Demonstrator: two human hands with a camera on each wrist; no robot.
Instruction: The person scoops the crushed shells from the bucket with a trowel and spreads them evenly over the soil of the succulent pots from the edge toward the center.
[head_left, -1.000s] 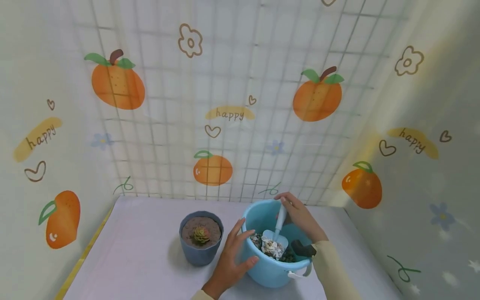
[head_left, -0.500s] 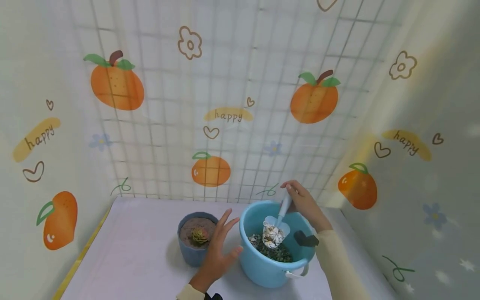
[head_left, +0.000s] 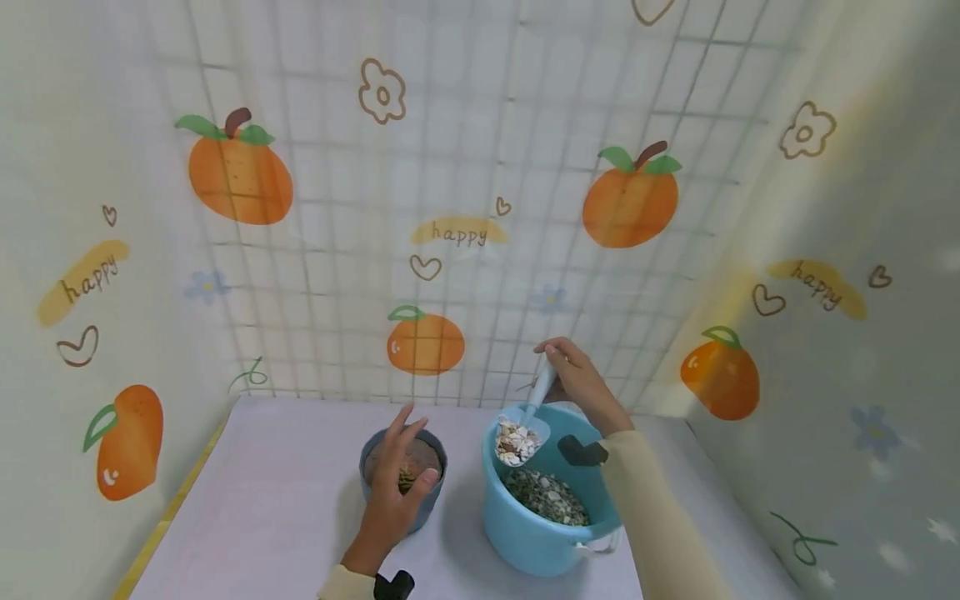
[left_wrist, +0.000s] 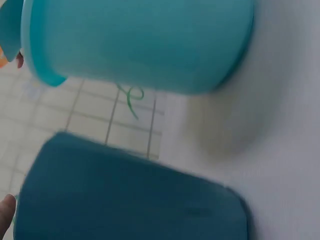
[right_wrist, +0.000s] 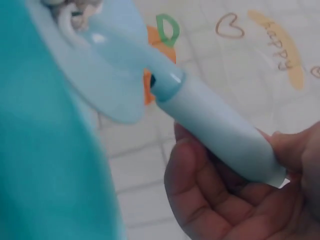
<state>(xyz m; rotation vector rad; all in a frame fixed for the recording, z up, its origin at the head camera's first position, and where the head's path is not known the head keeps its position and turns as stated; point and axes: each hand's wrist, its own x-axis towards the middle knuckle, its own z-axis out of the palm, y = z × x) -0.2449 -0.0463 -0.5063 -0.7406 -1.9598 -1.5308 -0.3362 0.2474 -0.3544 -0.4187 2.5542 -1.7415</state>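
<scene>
My right hand (head_left: 583, 385) grips the handle of a light blue hand shovel (right_wrist: 220, 130), its scoop full of whitish shell or stone bits (head_left: 517, 442). In the head view the scoop overlaps the left rim of a light blue bucket (head_left: 525, 542), which holds grey-green gravel (head_left: 551, 497). With fingers spread, my left hand (head_left: 390, 496) is over the near side of a blue-grey flowerpot (head_left: 429, 504). A small succulent (head_left: 406, 477) grows in the pot's brown soil, partly hidden behind the hand. The left wrist view shows the pot's wall (left_wrist: 125, 195) close up, below the bucket (left_wrist: 140, 45).
Pot and bucket stand side by side on a white-covered table (head_left: 277, 500). A white handle (head_left: 600, 547) hangs at the bucket's front right. Behind rises a wire grid covered by a sheet printed with oranges (head_left: 426, 343), and patterned cloth closes both sides.
My right hand has lifted the loaded shovel out of the gravel and brought it left to the bucket's rim. My left hand has left the bucket's side and moved left to the flowerpot.
</scene>
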